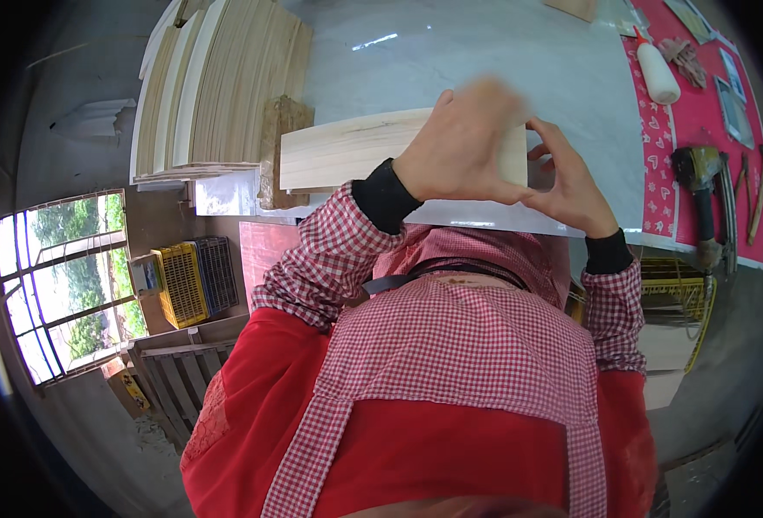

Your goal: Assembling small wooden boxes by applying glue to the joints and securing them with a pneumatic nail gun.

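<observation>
A pale wooden board point(347, 155) lies crosswise in front of me, near the table's front edge. My left hand point(468, 147) reaches over its right part, closed on it, thumb along the near side; the fingertips are smeared by motion. At the board's right end my right hand point(571, 181) is curved, with fingertips at the far corner and thumb at the near corner, closed on that end. Both thumbs meet there. The board's left end comes close to a rough brown block point(284, 142). Whether a smaller piece sits between my hands is hidden.
Tall stacks of pale boards point(234, 86) stand left on the grey table point(485, 52). On a pink mat point(658, 164) at right are a white squeeze bottle point(658, 73), a cloth point(683, 62), a nail gun point(699, 186) and hand tools. Yellow crates point(183, 285) stand lower left.
</observation>
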### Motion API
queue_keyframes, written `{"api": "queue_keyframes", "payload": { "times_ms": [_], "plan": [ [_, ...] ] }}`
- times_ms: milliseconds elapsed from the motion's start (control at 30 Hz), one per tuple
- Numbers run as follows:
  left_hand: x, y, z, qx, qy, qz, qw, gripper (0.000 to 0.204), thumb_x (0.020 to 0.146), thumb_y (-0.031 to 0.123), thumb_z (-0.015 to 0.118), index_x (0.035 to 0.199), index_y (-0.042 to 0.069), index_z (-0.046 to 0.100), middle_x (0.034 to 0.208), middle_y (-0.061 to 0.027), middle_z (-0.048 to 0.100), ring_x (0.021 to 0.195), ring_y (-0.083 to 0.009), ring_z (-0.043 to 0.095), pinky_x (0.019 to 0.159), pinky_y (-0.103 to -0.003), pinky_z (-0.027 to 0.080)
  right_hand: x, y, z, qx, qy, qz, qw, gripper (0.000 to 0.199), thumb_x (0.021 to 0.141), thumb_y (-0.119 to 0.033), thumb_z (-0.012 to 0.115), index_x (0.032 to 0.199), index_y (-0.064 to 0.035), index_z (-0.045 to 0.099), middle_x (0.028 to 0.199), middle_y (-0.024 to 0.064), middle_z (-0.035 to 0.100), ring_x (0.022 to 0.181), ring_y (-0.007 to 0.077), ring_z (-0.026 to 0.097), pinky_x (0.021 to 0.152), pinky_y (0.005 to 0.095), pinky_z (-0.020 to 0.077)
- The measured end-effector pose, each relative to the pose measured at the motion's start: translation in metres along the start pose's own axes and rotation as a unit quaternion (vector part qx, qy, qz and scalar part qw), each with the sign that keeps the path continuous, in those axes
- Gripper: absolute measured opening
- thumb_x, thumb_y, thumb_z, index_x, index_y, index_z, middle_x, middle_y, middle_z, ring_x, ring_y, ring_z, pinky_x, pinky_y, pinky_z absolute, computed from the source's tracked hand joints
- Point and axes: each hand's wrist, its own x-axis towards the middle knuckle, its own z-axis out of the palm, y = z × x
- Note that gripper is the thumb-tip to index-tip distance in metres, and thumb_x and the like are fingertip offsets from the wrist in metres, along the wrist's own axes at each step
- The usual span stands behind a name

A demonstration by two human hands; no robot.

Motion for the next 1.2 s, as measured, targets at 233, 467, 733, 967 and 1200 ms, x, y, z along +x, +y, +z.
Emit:
{"api": "queue_keyframes", "payload": {
  "times_ms": [233,467,733,967,1200],
  "plan": [
    [-0.001,0.0,0.001,0.006,-0.003,-0.004,1.0,0.088,0.057,0.045,0.087,0.125,0.002,0.053,0.121,-0.0168,0.053,0.105,-0.0356,0.055,0.094,-0.043,0.043,0.0,0.001,0.0,-0.014,0.004,-0.007,1.0,0.092,0.065,-0.01,0.082,0.146,-0.0089,0.037,0.135,0.0073,0.049,0.097,0.0206,0.056,0.08,0.0313,0.0495],
    [-0.001,0.001,0.003,0.013,0.006,0.0,1.0,0.087,0.056,0.045,0.087,0.124,0.002,0.053,0.119,-0.0155,0.053,0.106,-0.0335,0.055,0.091,-0.043,0.042,0.0,-0.002,-0.002,-0.013,0.005,-0.011,1.0,0.09,0.067,-0.017,0.085,0.144,-0.0091,0.04,0.135,0.0099,0.05,0.098,0.0246,0.059,0.083,0.0342,0.0513],
    [0.003,0.001,0.003,0.029,-0.008,-0.022,0.999,0.088,0.054,0.045,0.088,0.122,0.003,0.053,0.115,-0.0142,0.053,0.107,-0.0326,0.054,0.088,-0.042,0.041,0.0,0.001,0.0,-0.019,0.02,-0.037,0.999,0.089,0.067,-0.014,0.084,0.143,-0.0085,0.04,0.136,0.0107,0.049,0.103,0.0258,0.058,0.087,0.0336,0.0511],
    [0.002,0.001,0.003,0.04,-0.005,-0.012,0.999,0.091,0.053,0.044,0.089,0.123,0.001,0.05,0.115,-0.0154,0.053,0.108,-0.0332,0.053,0.089,-0.042,0.04,-0.001,-0.003,-0.001,-0.002,0.012,-0.013,1.0,0.09,0.067,-0.015,0.085,0.144,-0.0073,0.039,0.137,0.0116,0.049,0.109,0.0272,0.056,0.088,0.0346,0.0511],
    [0.003,-0.004,-0.001,0.025,-0.005,0.024,0.999,0.09,0.054,0.04,0.089,0.124,0.0,0.049,0.116,-0.0166,0.052,0.109,-0.0341,0.051,0.091,-0.043,0.041,-0.006,-0.001,0.009,0.008,0.061,-0.063,0.996,0.097,0.066,-0.016,0.085,0.148,-0.0081,0.035,0.14,0.0131,0.047,0.12,0.0295,0.053,0.096,0.0373,0.0492]
  ]
}}
